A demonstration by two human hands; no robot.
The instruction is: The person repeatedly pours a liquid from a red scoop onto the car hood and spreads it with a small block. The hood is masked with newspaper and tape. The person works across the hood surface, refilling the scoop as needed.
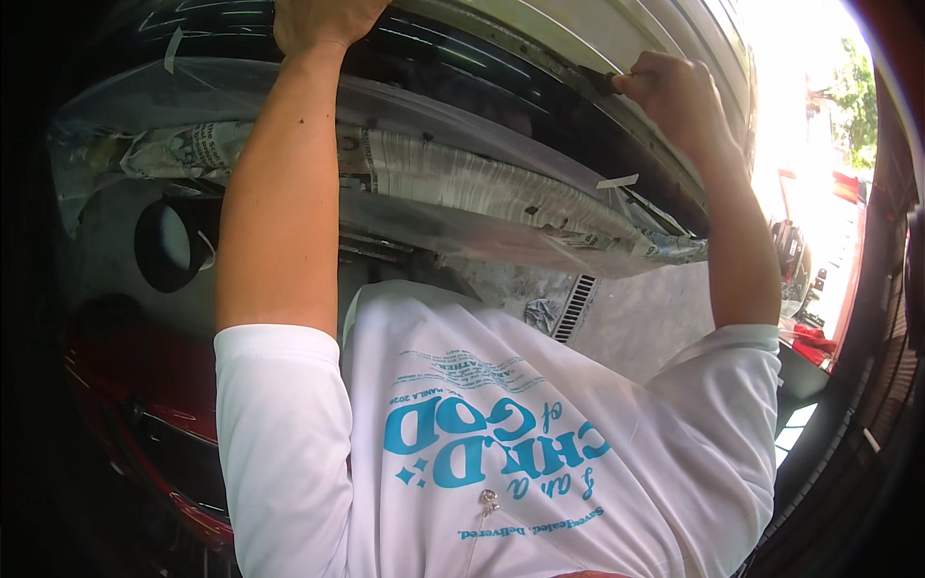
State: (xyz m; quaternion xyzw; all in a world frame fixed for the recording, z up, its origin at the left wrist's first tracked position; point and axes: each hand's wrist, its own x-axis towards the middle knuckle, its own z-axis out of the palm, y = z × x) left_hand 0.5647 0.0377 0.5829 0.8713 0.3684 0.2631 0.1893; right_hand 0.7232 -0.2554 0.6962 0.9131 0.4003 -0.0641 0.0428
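My left arm stretches over a glossy black curved vehicle panel (pixel 434 58). My left hand (pixel 328 17) lies at the upper edge of the view, its fingers cut off, so what it touches is hidden. To the right, my right hand (pixel 670 96) is closed, with the thumb side toward a seam. A small dark flat piece (pixel 601 81) shows at its fingertips; its kind is not clear. This piece meets the border between the black panel and a pale, dull panel (pixel 578 29) beyond it.
Below the black panel hang clear plastic film (pixel 405 217) and newspaper sheets (pixel 453 178), with tape strips (pixel 617 181) on them. A floor drain grate (pixel 575 306) lies under me. At the left are a dark round part (pixel 171 243) and a red car (pixel 173 414).
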